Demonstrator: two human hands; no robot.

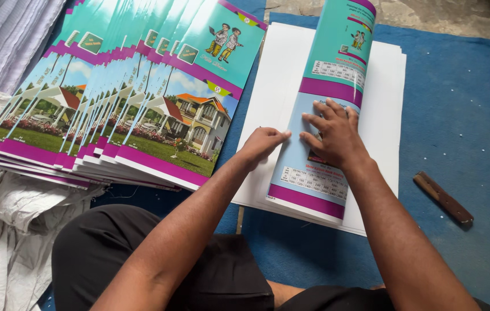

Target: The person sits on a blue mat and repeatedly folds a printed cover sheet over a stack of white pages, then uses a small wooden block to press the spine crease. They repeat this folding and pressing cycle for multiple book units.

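Blue mat beneath, right hand (337,135) presses flat on folded cover (320,144).

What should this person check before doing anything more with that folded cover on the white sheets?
1. Right hand flat on the folded printed cover: ok.
2. Left hand at the cover's left edge, fingers curled: ok.
3. Cover lying within the stack of white sheets: ok.
4. White sheets squared up: not ok, edges fan slightly at the right.
5. Fanned pile of printed covers apart from the white stack: cannot tell, their edges look to meet.
6. Dark wooden strip on the blue mat, away from both hands: ok.
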